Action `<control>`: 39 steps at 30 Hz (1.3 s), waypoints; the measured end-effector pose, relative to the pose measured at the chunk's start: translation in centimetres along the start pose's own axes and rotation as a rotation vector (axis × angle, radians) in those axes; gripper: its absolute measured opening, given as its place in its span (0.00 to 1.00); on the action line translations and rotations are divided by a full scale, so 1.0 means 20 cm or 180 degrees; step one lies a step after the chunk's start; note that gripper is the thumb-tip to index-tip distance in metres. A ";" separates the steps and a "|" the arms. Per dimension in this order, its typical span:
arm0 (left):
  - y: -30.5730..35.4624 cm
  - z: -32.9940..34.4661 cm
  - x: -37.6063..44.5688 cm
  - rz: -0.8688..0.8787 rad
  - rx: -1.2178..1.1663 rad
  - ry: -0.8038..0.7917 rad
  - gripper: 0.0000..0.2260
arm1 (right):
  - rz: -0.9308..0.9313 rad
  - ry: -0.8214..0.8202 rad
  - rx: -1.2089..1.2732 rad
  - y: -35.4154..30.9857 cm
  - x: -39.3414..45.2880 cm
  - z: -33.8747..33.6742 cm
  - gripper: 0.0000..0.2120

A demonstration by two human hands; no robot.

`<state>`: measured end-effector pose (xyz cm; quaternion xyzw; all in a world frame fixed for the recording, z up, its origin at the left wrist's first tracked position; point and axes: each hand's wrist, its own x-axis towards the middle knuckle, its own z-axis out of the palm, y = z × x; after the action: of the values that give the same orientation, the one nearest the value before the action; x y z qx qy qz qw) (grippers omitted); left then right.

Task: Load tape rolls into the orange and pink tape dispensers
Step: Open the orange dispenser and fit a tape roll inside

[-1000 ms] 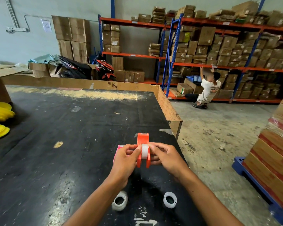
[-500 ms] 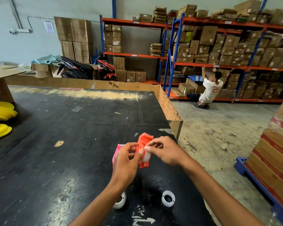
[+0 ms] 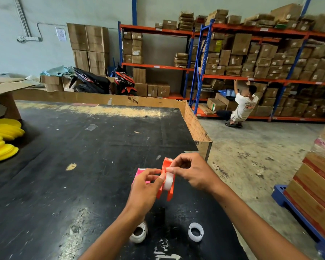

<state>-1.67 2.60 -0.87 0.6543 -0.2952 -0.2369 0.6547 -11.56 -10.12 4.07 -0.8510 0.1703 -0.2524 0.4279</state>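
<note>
The orange tape dispenser (image 3: pixel 169 193) is held upright above the black table, with a white tape roll (image 3: pixel 168 182) seated in it. My left hand (image 3: pixel 145 192) grips its left side, thumb on the roll. My right hand (image 3: pixel 190 172) pinches at the roll's top edge near the dispenser's cutter end. The pink tape dispenser (image 3: pixel 140 173) lies on the table just behind my left hand, mostly hidden. Near the front edge lie two loose white rolls: one (image 3: pixel 139 232) partly under my left forearm, the other (image 3: pixel 195 231) to its right.
The black table (image 3: pixel 83 166) has a raised cardboard rim (image 3: pixel 193 124) along its far and right sides. Yellow discs (image 3: pixel 2 139) are stacked at the left edge. A person (image 3: pixel 241 107) crouches by the box-filled shelves. Stacked cartons on a blue pallet (image 3: pixel 308 228) stand to the right.
The orange dispenser went from upright to tilted and back to nearly upright. My right hand rose from its side to pinch at the top of the roll.
</note>
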 end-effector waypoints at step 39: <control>0.07 -0.02 -0.07 -0.0111 -0.0297 -0.0203 0.07 | 0.0963 -0.0083 0.0648 0.05 0.12 -0.08 0.17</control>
<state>-2.45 3.81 0.40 0.6201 -0.2931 -0.2825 0.6706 -10.57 -12.93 4.77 -0.7712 0.2644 -0.1899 0.5471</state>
